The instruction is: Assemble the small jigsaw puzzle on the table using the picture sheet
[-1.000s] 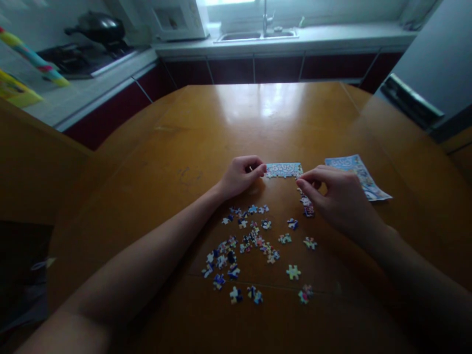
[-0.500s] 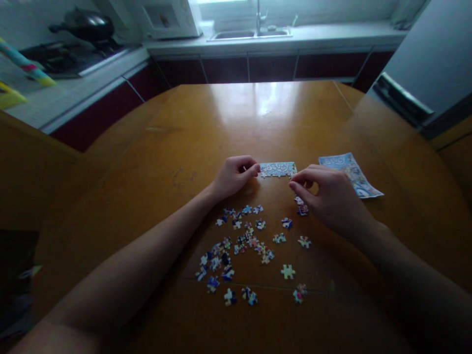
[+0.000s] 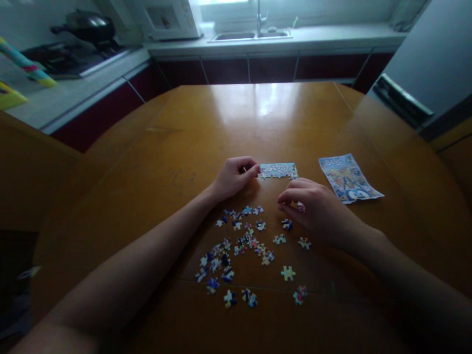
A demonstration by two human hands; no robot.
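A joined strip of jigsaw puzzle (image 3: 277, 170), pale blue with lettering, lies flat on the wooden table (image 3: 177, 132). My left hand (image 3: 238, 176) rests at its left end, thumb and forefinger closed on that edge. Below the strip's right end is my right hand (image 3: 308, 201), thumb and fingertips a little apart, with no piece visible between them. A loose piece (image 3: 301, 207) shows partly behind the right thumb. Nearer me lie many loose jigsaw pieces (image 3: 252, 243), some in a heap, others apart, such as a yellow-green piece (image 3: 288, 273).
A creased picture sheet (image 3: 348, 177) lies right of the puzzle. Beyond the table are a counter with a sink (image 3: 236, 36), a white microwave (image 3: 171, 18), a stove with a dark wok (image 3: 88, 25), and a grey refrigerator (image 3: 416, 64) at right.
My right hand has drawn back from the strip's right end, moving toward me and slightly left. A small piece now shows at that end's lower corner. My left hand has stayed put.
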